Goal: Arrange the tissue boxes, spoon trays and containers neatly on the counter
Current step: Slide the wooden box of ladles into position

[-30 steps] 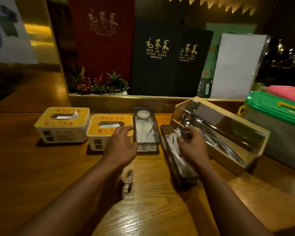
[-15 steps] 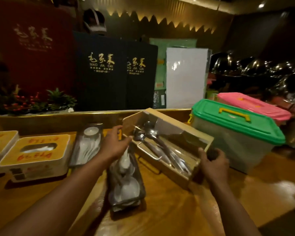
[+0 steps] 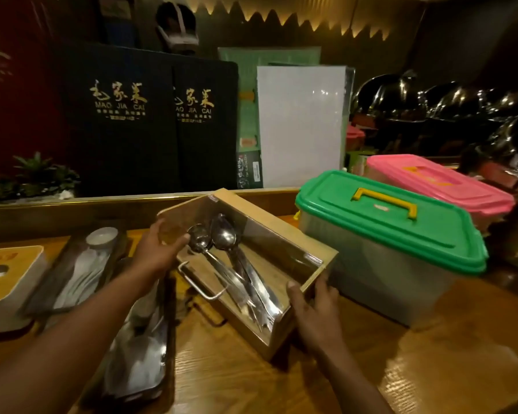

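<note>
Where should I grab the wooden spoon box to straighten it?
Take the wooden spoon box by its two short end walls, as the left hand and right hand do now. It is long, sits diagonally, and its top is open on loose metal spoons, so holding both ends probably turns it level.

The counter (image 3: 431,369) is glossy grained wood. The open box (image 3: 284,234) looks like matt pale wood, holding polished metal spoons (image 3: 225,237). The green lid (image 3: 380,222) and pink lid (image 3: 437,182) are smooth plastic; the tub wall (image 3: 380,273) is translucent plastic.
</note>
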The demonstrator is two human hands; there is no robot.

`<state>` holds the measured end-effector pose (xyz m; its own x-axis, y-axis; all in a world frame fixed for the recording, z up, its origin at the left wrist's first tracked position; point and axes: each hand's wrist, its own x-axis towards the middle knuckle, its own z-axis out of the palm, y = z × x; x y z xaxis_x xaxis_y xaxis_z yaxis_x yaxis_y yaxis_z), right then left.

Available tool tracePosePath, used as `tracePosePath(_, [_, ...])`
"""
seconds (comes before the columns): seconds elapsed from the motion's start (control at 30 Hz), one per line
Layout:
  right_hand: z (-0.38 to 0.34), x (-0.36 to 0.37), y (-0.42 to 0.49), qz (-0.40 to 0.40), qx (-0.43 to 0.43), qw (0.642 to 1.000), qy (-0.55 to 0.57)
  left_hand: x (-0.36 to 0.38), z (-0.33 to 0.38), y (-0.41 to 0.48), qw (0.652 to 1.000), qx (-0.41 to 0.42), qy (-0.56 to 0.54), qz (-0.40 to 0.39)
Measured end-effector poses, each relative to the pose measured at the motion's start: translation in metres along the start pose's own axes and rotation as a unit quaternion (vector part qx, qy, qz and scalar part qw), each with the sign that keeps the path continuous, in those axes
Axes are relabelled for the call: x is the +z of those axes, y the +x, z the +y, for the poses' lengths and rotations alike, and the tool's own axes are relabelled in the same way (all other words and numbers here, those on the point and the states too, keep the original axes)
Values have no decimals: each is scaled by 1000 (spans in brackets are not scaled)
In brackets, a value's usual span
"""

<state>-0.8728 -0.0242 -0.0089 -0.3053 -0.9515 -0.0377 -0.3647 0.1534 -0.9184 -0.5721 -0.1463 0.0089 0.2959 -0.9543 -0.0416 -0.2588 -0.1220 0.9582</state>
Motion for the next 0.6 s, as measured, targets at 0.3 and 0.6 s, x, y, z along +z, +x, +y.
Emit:
tracePosePath(0.3, [0, -2, 2, 1, -13, 1000, -28, -3, 1, 26, 999, 17, -41, -19])
tracePosePath(0.6, [-9, -4, 0, 8, -12, 999, -35, 1, -6, 44, 999, 28, -41, -1])
